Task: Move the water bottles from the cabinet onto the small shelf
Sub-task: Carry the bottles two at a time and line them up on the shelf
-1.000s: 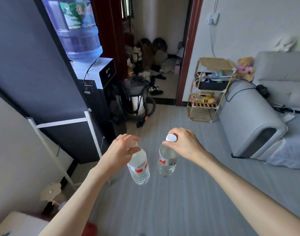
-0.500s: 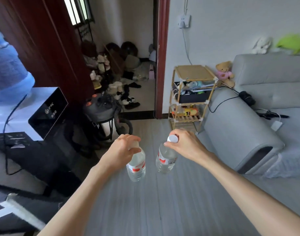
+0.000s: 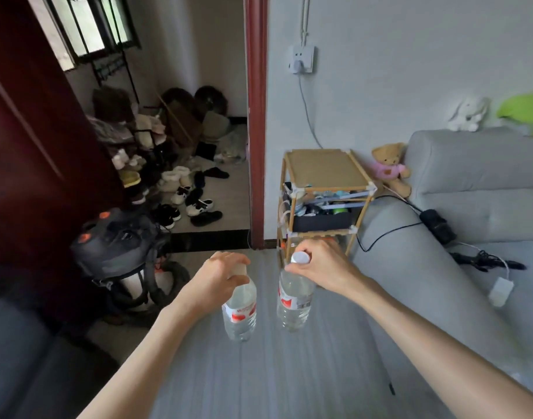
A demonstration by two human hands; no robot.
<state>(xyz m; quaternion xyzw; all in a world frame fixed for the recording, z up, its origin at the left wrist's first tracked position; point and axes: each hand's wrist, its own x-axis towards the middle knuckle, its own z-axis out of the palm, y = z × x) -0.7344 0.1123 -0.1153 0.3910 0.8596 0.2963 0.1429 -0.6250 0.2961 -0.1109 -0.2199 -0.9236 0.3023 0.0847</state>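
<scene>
While you are crossing the floor: you are carrying one water bottle in each hand, low in the middle of the frame, with both bottles hanging in the air above the grey floor.
Left hand (image 3: 221,278): you are curling your fingers closed around the neck and cap of the left bottle (image 3: 240,313), so its cap is hidden under your hand and the body is dangling below.
Right hand (image 3: 321,266): you are pinching the right bottle (image 3: 294,300) at the neck, just under its white cap (image 3: 300,257), which is showing past your fingers.
Bottles: both are clear with red-and-white labels, hanging roughly upright, near each other but not touching.
Small shelf (image 3: 327,172): it is standing just above centre frame, against the wall beside the grey sofa (image 3: 470,189); its flat top looks bare, while the tier beneath is holding a dark box and clutter.
Done so far: judging by the bottles being in your hands and away from any cabinet, you are past the pickup for these two.
Left to do: you are not yet at the shelf, so closing the gap and setting both bottles down on it remains; the bare top looks the likeliest spot.
Cabinet: it is not showing in this view, so whether more bottles are waiting there cannot be told.
</scene>
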